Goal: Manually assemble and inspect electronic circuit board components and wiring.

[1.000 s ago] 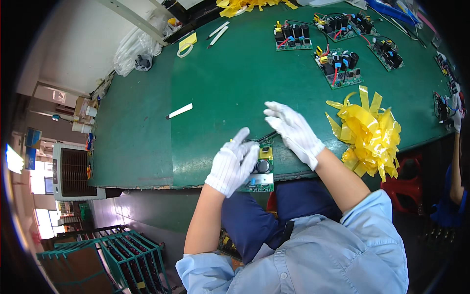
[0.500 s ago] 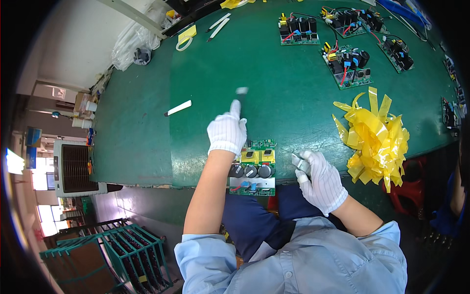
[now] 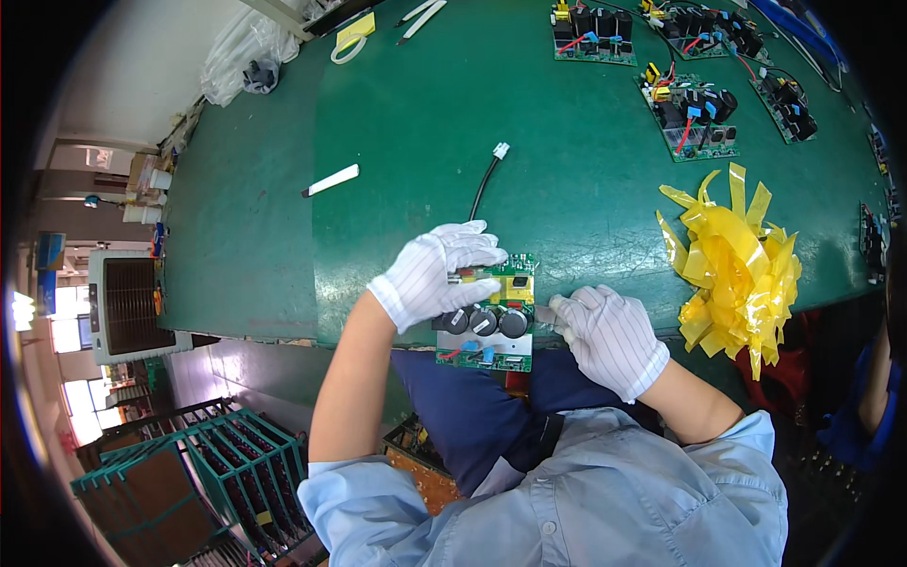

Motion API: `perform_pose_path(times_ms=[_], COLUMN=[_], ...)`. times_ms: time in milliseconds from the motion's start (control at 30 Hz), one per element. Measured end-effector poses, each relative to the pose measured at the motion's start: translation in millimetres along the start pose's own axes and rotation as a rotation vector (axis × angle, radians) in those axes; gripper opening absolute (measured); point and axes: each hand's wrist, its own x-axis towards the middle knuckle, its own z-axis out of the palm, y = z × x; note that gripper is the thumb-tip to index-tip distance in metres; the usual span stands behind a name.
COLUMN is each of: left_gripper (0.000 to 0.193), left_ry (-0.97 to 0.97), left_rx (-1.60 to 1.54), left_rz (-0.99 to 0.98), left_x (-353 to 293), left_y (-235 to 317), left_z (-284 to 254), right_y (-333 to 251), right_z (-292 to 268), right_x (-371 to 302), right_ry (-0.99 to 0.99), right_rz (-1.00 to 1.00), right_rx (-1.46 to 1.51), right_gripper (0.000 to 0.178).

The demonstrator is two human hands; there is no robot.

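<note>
A green circuit board (image 3: pixel 520 357) with round black capacitors and yellow tape lies at the bench's near edge. My left hand (image 3: pixel 436 274), in a striped white glove, rests over its upper left part, thumb and fingers spread apart. Beyond those fingers a black cable with a white connector (image 3: pixel 501 151) runs away across the bench. At the board's right edge my gloved right hand (image 3: pixel 609 338) pinches a small silvery flat piece (image 3: pixel 545 315). Its tip meets the board's side; the rest is hidden in the fingers.
Crumpled yellow film strips (image 3: pixel 742 265) are heaped to the right on the green bench (image 3: pixel 397 123). Several wired boards (image 3: pixel 690 113) stand at the far right. A white-handled tool (image 3: pixel 333 180) lies left, and a yellow pad (image 3: pixel 354 33) with a pale ring at the far left.
My left hand has drawn back from the far side onto the board, its fingers spreading. The connector now lies still. My right hand has brought the silvery piece left to the board's edge.
</note>
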Motion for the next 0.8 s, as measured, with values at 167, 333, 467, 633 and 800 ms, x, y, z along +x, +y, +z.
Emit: perform_pose_path(times_ms=[167,333,467,633,800], left_gripper=[0.036,0.033,0.029,0.030,0.034], left_ry=[-0.153,-0.136,-0.114,-0.069,-0.026], left_rx=[0.123,0.129,0.091,0.086,0.065], left_rz=[-0.045,-0.010,-0.020,-0.044,-0.023], left_x=[11,6,5,4,7], left_y=[6,4,3,1,0], left_z=[-7,-1,3,6,5], right_y=[3,1,2,2,1], right_z=[-1,2,2,2,3], right_x=[0,-2,-2,-2,-1], right_ry=[0.016,0.023,0.015,-0.026,0.008], right_rz=[0.020,0.051,0.068,0.083,0.066], right_rx=[0.055,0.093,0.088,0.072,0.070], right_gripper=[0.027,0.033,0.034,0.034,0.032])
